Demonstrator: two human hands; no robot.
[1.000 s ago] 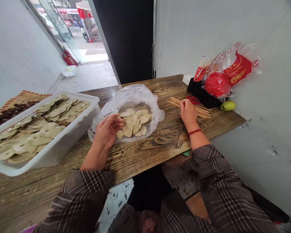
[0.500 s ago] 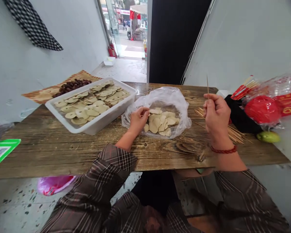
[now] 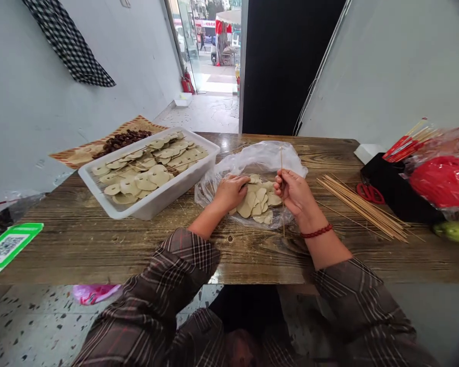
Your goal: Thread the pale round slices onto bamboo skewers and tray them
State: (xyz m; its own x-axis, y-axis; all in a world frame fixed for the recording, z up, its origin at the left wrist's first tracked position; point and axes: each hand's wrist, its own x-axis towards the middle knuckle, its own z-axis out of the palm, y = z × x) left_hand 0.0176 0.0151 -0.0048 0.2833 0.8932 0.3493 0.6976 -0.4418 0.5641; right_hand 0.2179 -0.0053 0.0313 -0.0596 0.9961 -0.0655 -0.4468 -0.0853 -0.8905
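Pale, flat, thin slices lie heaped in an opened clear plastic bag on the wooden table. At the left side of the heap, my left hand has its fingers curled down among the slices; what they grip is hidden. My right hand pinches a thin wooden skewer, held upright at the heap's right edge. More slices, threaded on skewers, fill a white plastic tub to the left. A loose bundle of bare skewers rests to the right of my right hand.
Behind the tub, dark reddish-brown pieces lie on striped paper. At right stand red scissors, a black box and a red plastic-wrapped bundle. A green-edged QR card is at the table's left front.
My right hand has come left and down with the skewer, from above the skewer bundle to the bag. My left hand has reached slightly farther over the slices. The view has shifted a little.
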